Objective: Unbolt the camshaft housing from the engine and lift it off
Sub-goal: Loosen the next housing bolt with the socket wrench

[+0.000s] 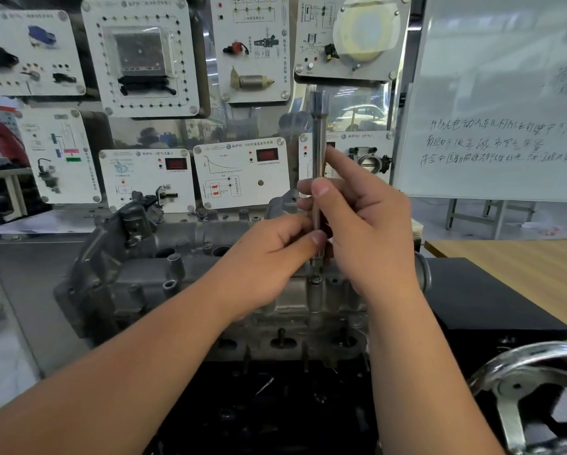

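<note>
Both hands, left hand (272, 254) and right hand (361, 221), pinch upright slim steel extension bar (318, 165) seated on a bolt (315, 280) of grey cast-aluminium camshaft housing (190, 267), still sitting on engine; unbolting underway, lift-off pending.

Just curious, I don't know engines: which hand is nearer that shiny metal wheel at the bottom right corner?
The right hand. It grips the upright extension bar, on the metal handwheel's side; the left hand pinches the bar from the far side.

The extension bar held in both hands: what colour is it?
Plain silver-grey metal, the extension bar, seen in the head view.
</note>
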The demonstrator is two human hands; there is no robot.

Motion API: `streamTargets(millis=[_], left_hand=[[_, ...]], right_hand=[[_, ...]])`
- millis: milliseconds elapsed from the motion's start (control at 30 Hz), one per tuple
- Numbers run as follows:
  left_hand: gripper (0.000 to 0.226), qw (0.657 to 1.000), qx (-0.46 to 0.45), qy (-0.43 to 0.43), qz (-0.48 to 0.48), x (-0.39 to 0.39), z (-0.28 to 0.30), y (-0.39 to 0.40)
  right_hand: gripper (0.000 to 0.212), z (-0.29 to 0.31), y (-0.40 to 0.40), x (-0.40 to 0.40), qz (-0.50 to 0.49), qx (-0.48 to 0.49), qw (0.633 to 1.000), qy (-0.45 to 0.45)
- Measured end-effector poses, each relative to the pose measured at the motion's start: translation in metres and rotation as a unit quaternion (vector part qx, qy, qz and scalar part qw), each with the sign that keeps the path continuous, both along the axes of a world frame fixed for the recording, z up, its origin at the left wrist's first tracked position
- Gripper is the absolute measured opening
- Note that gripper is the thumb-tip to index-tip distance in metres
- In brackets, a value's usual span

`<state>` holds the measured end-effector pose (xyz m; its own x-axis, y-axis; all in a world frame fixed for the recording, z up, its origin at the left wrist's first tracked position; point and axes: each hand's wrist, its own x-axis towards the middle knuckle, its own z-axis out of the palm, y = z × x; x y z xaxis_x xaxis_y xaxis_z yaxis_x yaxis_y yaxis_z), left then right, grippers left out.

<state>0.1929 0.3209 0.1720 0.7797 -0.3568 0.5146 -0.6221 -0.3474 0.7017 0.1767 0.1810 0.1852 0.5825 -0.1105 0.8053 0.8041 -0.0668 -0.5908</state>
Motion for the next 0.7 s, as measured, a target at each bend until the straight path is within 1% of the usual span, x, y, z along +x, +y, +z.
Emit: streamTargets(millis=[67,167,200,267,333,400,467,533,600,700], left_hand=[[0.034,1.000,-0.007,-0.010,0.002,-0.0006,-0.0002,-0.0018],[0.053,0.999,-0.018,-0.021,0.018,0.0002,-0.0011,-0.0063],[0.054,0.999,-0.022,-0.025,0.021,0.0006,-0.0013,-0.0070],[0.048,0.999,-0.027,-0.023,0.015,0.0009,-0.0011,-0.0066],[0.038,1.000,-0.020,-0.009,0.004,-0.0005,-0.0001,-0.0040],[0.030,1.000,-0.014,0.002,-0.006,-0.0009,0.0003,-0.0002],[0.025,1.000,-0.013,-0.005,-0.004,-0.0001,0.0001,0.0014],[0.029,0.999,-0.033,-0.005,-0.006,0.0001,-0.0003,-0.0007],[0.039,0.999,-0.051,0.001,-0.017,0.0010,-0.0009,-0.0024],[0.045,0.998,-0.057,0.007,-0.028,0.0046,-0.0022,-0.0015]], right_hand=[[0.037,0.0006,0.0006,-0.0006,-0.036,0.003,0.999,-0.002],[0.043,0.0013,0.0031,-0.0021,-0.097,-0.003,0.995,0.004],[0.040,0.0011,0.0032,-0.0019,-0.115,0.000,0.993,0.004],[0.027,0.0014,0.0025,-0.0020,-0.139,0.001,0.990,-0.007],[0.024,0.0021,0.0013,-0.0031,-0.103,0.001,0.995,0.001],[0.029,0.0023,0.0000,-0.0040,-0.054,0.005,0.998,0.016],[0.037,0.0026,0.0005,-0.0046,-0.051,-0.006,0.999,0.015],[0.045,0.0028,0.0032,-0.0056,-0.063,-0.018,0.998,0.009],[0.051,0.0017,0.0060,-0.0056,-0.077,-0.022,0.997,0.005],[0.048,-0.0001,0.0079,-0.0025,-0.108,-0.011,0.994,0.007]])
